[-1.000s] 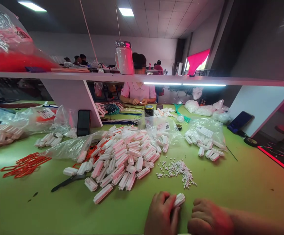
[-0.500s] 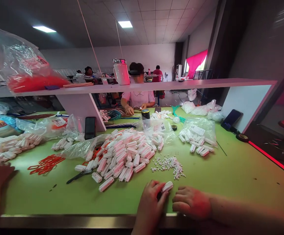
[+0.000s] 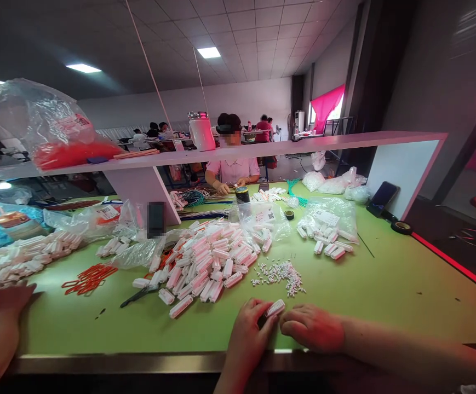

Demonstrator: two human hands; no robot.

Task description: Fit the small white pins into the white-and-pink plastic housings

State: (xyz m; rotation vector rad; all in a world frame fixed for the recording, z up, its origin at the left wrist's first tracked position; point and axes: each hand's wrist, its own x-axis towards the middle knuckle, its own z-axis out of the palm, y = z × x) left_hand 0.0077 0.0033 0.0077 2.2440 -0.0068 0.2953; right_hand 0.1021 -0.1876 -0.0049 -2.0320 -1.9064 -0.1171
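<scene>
My left hand, near the front edge of the bench, pinches a white connector housing between thumb and fingers. The housing is tilted, its row of openings facing up. Right beside its end is my right hand, with fingers curled and closed; whatever the fingertips hold is hidden. Just beyond both hands lies a scatter of tiny white plugs. A large heap of white connector housings spreads to the left of them.
Scissors and orange loops lie left of the heap. Another person's hand rests at the far left. A clear bag with more housings and a roll of black tape are on the right. A shelf spans the bench.
My right hand has come closer to the housing in my left hand. The whole view has shifted slightly. My left hand keeps its grip on the housing.
</scene>
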